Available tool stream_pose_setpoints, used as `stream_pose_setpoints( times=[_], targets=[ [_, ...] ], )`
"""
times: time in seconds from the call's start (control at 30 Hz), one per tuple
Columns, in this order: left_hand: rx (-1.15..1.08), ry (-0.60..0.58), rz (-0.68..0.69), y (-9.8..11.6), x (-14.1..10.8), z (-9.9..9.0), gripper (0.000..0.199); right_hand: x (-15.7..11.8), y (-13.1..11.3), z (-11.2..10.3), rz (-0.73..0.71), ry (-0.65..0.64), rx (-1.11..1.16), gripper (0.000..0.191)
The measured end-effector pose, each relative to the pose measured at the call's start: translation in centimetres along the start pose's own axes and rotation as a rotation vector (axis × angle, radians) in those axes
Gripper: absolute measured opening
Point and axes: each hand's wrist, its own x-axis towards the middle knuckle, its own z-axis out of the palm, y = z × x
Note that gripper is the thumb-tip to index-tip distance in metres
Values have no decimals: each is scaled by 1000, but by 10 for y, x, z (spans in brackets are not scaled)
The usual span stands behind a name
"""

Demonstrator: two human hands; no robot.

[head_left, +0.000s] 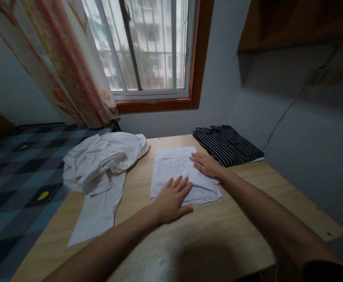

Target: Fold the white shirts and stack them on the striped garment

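A white garment, perhaps a shirt (171, 166), lies folded into a rough rectangle on the wooden table (139, 219). My left hand (174, 197) rests flat on its near edge, fingers spread. Farther back, my right hand (205, 162) lies on its right side with the fingers stretched out. Both palms face down and neither grips the cloth. The near right corner of the garment fans out in loose layers.
Left of it, a crumpled white garment (106, 160) hangs partly over the table's edge. A folded black garment with white stripes (228, 145) sits at the back right. Beyond the left edge is a checked bed (1, 188). A shelf (277, 27) juts out at upper right.
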Motion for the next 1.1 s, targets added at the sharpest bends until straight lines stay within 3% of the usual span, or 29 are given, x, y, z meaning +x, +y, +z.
stream_pose_setpoints(
  times=[0.07,0.13,0.23,0.33,0.5,0.57,0.63,0.7,0.83,0.9,1.0,1.1],
  targets=[
    [52,-84,38,4,-3,11,59,-1,-6,3,-20,-111,-63,50],
    [89,-95,69,-7,-10,13,49,-8,-11,1,-8,-153,-136,51],
    [138,-121,143,-40,-26,3,46,-25,-26,-12,-8,-178,-245,45],
    [218,-134,184,-77,-38,-19,46,-44,-59,-29,-19,-249,-329,42],
    [317,53,37,-118,-21,-63,28,-73,-146,-36,-9,-410,-321,48],
    [277,126,-54,-117,-7,-72,30,-77,-173,-32,-81,-460,-162,44],
    [227,191,-131,-100,1,-73,30,-74,-183,-31,-178,-484,65,36],
    [182,228,-172,-69,0,-63,29,-66,-171,-31,-190,-409,231,31],
    [55,117,-180,10,-23,-22,49,-39,-99,-28,5,15,153,36],
    [10,17,-108,37,-33,0,71,-30,-60,-21,7,24,46,44],
    [-13,-99,-13,47,-39,17,75,-32,-25,-4,10,-139,-13,51],
    [-6,-136,61,30,-37,15,56,-50,-22,10,81,-166,-41,55]
  ],
)
